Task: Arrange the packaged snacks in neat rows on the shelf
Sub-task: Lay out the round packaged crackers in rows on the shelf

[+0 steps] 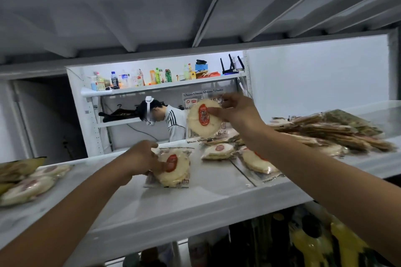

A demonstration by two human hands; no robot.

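My right hand [235, 110] pinches a clear-wrapped round rice cracker pack with a red oval label [202, 120], held upright above the white shelf [195, 204]. At the shelf's middle, my left hand [141, 157] grips the left edge of another such pack [173, 168] that lies flat. Two more cracker packs [219, 151] [258, 161] lie flat to its right, under my right forearm. Further packs stand upright behind the held one, partly hidden.
A loose pile of brown snack packs [338, 132] covers the shelf's right part. More cracker packs [28, 186] lie at the far left. A low shelf underside [195, 17] hangs overhead. A person [173, 123] stands behind the shelving. Goods fill the lower shelf [303, 240].
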